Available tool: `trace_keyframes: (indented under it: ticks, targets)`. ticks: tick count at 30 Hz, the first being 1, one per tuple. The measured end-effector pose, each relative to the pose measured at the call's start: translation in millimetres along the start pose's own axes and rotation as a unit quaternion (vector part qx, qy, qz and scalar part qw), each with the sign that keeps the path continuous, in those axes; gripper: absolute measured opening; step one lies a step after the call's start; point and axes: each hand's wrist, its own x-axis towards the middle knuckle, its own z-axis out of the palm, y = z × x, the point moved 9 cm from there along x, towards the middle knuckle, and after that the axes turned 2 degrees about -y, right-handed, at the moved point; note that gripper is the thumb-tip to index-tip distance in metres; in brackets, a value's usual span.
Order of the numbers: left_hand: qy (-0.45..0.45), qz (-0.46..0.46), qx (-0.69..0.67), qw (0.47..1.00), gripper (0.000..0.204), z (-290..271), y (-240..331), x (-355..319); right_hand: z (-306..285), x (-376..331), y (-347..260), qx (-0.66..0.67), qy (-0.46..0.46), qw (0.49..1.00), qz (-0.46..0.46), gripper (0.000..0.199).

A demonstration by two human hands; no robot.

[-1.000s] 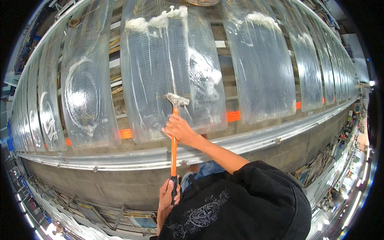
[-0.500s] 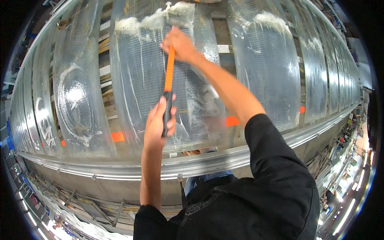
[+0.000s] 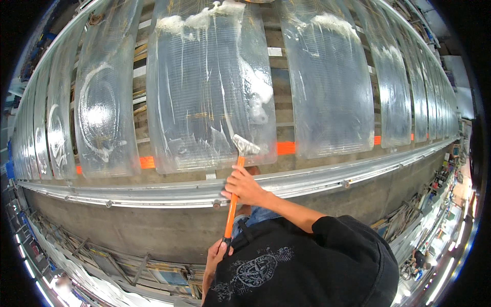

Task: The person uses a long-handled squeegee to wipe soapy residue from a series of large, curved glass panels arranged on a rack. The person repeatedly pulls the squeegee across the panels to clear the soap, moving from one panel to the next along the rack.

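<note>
Both my hands hold a squeegee with an orange handle. My right hand grips the handle about halfway up. My left hand is closed on its lower end, close to my black shirt. The squeegee's pale blade head rests against the lower right part of a clear ribbed plastic panel. White foam clings to the panel's top edge and runs down its right side.
More clear panels hang to the left and right, some with foam or swirl marks. Orange strips show behind their lower edges. A metal rail runs below them, above a grey concrete wall.
Half a second ago the squeegee was raised near the panel's top with both arms stretched up. It has since come down to the panel's lower part, and my hands dropped with it.
</note>
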Motion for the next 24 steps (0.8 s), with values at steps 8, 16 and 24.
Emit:
trace_keyframes:
  ticks: [8,16,24]
  targets:
    - [0.024,-0.005,-0.122,0.992,0.043,51.7,195.9,231.1,-114.8,194.4,199.7,-0.06,0.165,0.979,-0.101,0.039]
    - [-0.026,0.002,-0.166,0.986,0.046,76.5,318.0,341.7,-188.1,283.7,308.1,-0.121,0.177,0.972,-0.092,0.042]
    - [0.009,-0.065,-0.144,0.987,0.044,55.9,98.8,134.0,-74.1,93.5,128.0,-0.035,0.142,0.989,-0.018,0.032]
